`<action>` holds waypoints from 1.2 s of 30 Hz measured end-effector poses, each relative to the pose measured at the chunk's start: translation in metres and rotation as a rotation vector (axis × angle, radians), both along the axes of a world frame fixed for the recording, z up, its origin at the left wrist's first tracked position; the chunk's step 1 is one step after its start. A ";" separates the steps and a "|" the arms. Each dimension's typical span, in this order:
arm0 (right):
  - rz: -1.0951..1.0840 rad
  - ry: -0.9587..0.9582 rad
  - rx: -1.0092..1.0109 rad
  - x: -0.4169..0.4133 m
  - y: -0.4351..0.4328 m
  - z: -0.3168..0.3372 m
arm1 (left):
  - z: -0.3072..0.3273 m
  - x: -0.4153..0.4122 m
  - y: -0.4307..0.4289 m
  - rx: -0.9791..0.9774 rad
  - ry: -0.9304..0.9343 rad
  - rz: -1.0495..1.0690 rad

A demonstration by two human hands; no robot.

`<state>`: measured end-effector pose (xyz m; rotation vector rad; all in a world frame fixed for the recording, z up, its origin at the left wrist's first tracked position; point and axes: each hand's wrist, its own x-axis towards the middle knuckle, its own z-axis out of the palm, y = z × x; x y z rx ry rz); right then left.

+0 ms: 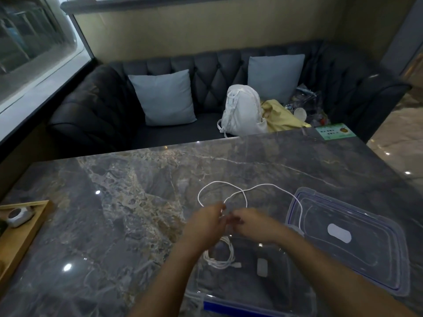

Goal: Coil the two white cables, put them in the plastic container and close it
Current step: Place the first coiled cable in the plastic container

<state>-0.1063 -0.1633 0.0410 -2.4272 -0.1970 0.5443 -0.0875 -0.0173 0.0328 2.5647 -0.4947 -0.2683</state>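
A loose white cable (263, 185) loops over the marble table (114, 202) beyond my hands, one strand trailing onto the clear lid (357, 243) at the right. My left hand (206, 223) and my right hand (254, 223) meet above the table, both pinching this cable near its end. Below them, a coiled white cable (220, 257) lies inside the clear plastic container (251, 291), which stands open at the near edge with a blue clip on its front rim.
A wooden tray (20, 232) holding a small round object sits at the left edge. Beyond the table is a dark sofa (98, 106) with two grey cushions, a white backpack (242, 110) and a yellow cloth. A green card (336, 131) lies at the far right corner.
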 end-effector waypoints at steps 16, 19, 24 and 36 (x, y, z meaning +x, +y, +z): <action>0.056 -0.168 -0.146 0.091 -0.012 -0.056 | -0.046 0.089 -0.023 0.142 0.411 0.068; 0.100 -0.178 -0.218 0.094 -0.014 -0.065 | -0.056 0.092 -0.019 0.175 0.466 0.041; 0.070 -0.283 -0.230 0.104 -0.016 -0.067 | -0.053 0.090 -0.017 -0.116 0.476 0.130; -0.417 -0.445 0.514 0.108 -0.019 0.021 | 0.046 0.083 -0.013 -1.063 0.527 0.206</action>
